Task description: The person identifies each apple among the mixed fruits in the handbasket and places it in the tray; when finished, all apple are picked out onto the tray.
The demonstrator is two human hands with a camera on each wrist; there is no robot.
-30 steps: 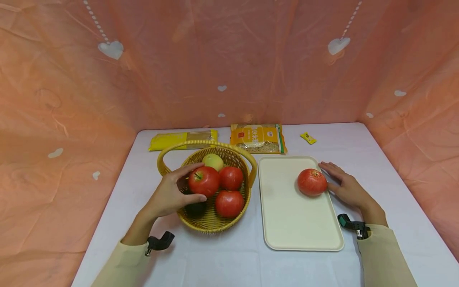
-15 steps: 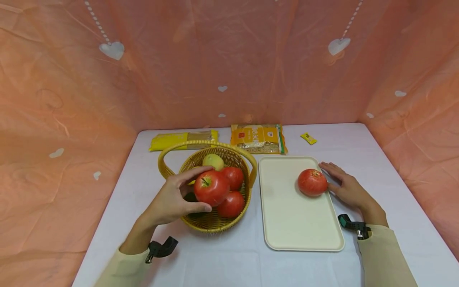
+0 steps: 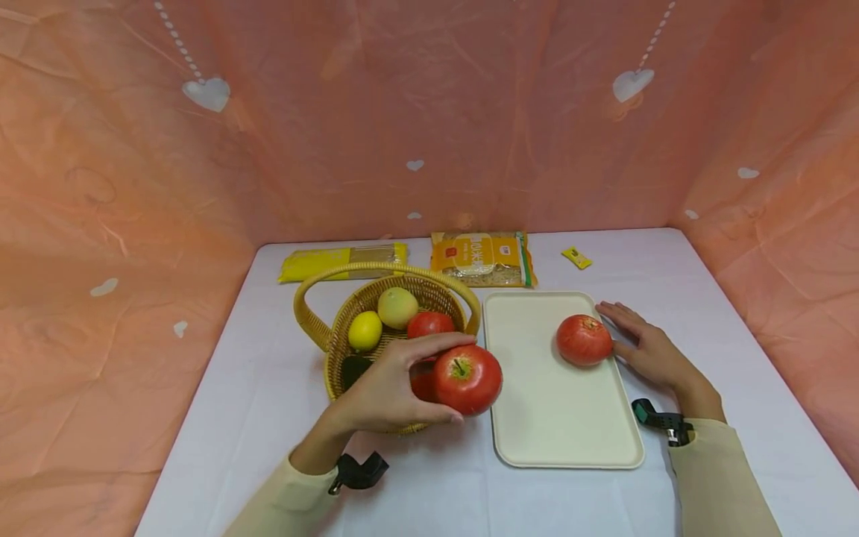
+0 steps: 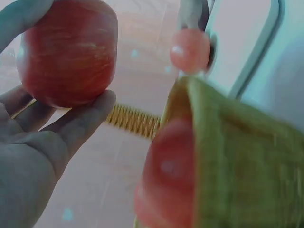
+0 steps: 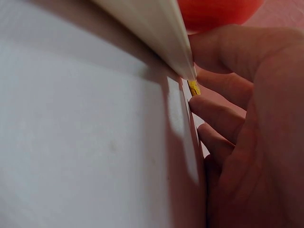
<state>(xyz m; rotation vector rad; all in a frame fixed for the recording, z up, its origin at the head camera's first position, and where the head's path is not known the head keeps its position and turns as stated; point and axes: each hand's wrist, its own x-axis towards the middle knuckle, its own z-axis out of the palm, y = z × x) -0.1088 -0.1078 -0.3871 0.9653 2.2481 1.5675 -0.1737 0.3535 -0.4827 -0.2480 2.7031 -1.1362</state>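
Note:
In the head view my left hand (image 3: 385, 391) holds a red apple (image 3: 470, 380) between thumb and fingers, stem up, over the gap between the wicker basket (image 3: 439, 294) and the cream tray (image 3: 564, 418). The left wrist view shows the same apple (image 4: 71, 57) raised beside the basket wall (image 4: 247, 156). My right hand (image 3: 654, 358) rests with extended fingers along the tray's right edge. Beside its thumb, a streaky red fruit (image 3: 584, 340) sits on the tray. In the basket lie a lemon (image 3: 365, 331), a pale yellow-green fruit (image 3: 397, 307) and a red fruit (image 3: 431, 324); my hand partly covers another.
A dark item (image 3: 353, 369) lies at the basket's left side. The arched basket handle (image 3: 396, 266) stands upright. Along the back are a yellow packet (image 3: 322, 263), an orange-yellow grain bag (image 3: 483, 259) and a small yellow wrapper (image 3: 576, 258).
My left hand has lifted the apple from among the fruit in the basket and carried it right, past the basket's rim. The lemon is now uncovered. My right hand has stayed put.

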